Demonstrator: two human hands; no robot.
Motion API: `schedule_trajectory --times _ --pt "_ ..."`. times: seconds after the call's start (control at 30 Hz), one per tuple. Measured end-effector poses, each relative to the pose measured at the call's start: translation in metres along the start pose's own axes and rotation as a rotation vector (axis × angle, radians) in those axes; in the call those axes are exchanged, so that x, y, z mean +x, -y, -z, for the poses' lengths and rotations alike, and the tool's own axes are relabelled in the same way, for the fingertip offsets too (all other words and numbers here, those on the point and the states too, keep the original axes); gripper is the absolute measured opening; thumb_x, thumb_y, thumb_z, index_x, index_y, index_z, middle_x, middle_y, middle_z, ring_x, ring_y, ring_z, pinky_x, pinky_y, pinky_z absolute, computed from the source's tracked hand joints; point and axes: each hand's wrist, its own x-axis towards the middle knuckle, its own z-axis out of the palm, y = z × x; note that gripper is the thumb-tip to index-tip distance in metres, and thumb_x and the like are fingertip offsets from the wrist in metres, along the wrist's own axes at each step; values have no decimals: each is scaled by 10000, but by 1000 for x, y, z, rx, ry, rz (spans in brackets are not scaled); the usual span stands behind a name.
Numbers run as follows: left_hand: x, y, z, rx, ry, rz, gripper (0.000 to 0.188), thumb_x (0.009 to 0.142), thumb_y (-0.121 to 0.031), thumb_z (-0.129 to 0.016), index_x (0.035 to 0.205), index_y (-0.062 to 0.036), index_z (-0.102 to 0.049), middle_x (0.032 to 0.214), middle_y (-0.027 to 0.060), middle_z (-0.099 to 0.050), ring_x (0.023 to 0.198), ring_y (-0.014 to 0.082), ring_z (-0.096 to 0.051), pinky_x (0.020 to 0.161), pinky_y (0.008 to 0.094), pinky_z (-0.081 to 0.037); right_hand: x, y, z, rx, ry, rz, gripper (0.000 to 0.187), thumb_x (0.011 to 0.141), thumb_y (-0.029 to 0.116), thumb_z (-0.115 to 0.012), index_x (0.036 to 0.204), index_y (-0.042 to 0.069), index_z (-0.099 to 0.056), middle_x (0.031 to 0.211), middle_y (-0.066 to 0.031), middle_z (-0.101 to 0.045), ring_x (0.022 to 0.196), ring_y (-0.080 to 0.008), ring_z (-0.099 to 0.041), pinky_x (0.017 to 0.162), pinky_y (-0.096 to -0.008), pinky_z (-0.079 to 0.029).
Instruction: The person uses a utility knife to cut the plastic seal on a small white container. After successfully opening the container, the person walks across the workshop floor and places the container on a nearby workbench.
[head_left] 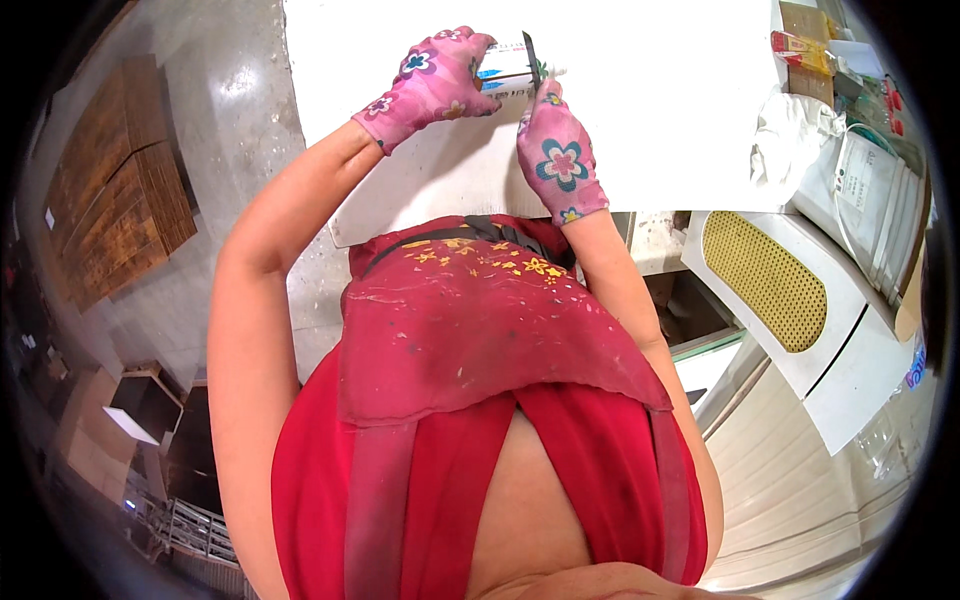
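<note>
My left hand (440,85), in a pink flowered glove, is closed around a white printed cartridge (508,58) with blue marks, above the white tabletop (640,110). A narrow black plate (531,55) stands across the cartridge's right end. Beyond that plate a pale, nozzle-like tip (556,72) sticks out. My right hand (560,150), gloved alike, pinches at the plate's lower end with the thumb up; the other fingers are mostly hidden. The cartridge's left end is covered by my left hand.
Right of the tabletop are a crumpled white cloth (795,140), a white sack-like package (875,200) and a red-and-yellow packet (802,50). A white stool with a yellow perforated pad (765,280) stands nearer me. Stacked brown boards (125,190) lie on the floor at left.
</note>
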Motion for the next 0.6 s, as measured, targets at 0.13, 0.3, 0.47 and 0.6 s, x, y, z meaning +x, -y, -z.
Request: schedule_trajectory --times 0.13,0.3,0.47,0.6 --pt "1 -2 -2 12 13 29 683 610 -336 -800 1210 -111 -563 1044 107 -607 991 286 -612 873 376 -504 1 2 3 -29 -11 1 233 885 92 -480 1059 -64 -481 864 -258 -625 743 -381 -657 629 -430 -548" --pt "2 0 -3 20 -18 -15 666 607 -325 -779 1202 -116 -564 1055 97 -602 991 286 -611 864 378 -511 -1 4 4 -79 11 15 219 891 92 -475 1045 -64 -478 868 -252 -628 746 -369 -663 612 -422 -549" --pt "1 -1 -4 25 6 24 658 599 -309 -769 1196 -123 -564 1064 88 -589 985 282 -611 854 376 -517 -1 7 8 -85 30 5 200 886 87 -469 1024 -56 -489 877 -247 -630 770 -378 -658 643 -422 -548" --pt "1 -5 -4 35 -11 12 597 614 -291 -771 1149 -94 -593 1057 115 -597 986 288 -618 856 380 -519 2 8 13 -72 69 4 195 881 89 -472 1006 -59 -497 870 -245 -635 784 -387 -653 666 -432 -543"
